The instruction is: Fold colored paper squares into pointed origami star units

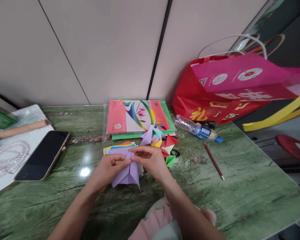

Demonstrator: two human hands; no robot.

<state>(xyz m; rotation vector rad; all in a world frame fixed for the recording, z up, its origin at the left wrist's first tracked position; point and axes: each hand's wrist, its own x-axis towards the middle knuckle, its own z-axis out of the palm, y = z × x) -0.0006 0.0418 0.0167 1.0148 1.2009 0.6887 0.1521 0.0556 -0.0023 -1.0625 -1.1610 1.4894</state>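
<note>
A piece of purple origami paper, partly folded with creases fanning toward me, is pinched between both hands. My left hand grips its left side, thumb pressed near the middle. From the right, my right hand pinches the upper middle with thumb and fingers, close to the other thumb. Beneath and behind lies a stack of coloured paper sheets, partly hidden by the hands. Just beyond my right hand is a small heap of folded paper pieces in red, yellow, green, blue and purple.
A red-covered paper pack lies at the back. To its right are a plastic bottle, a pencil and a red gift bag. At left, a phone overlaps a white board with beaded strands.
</note>
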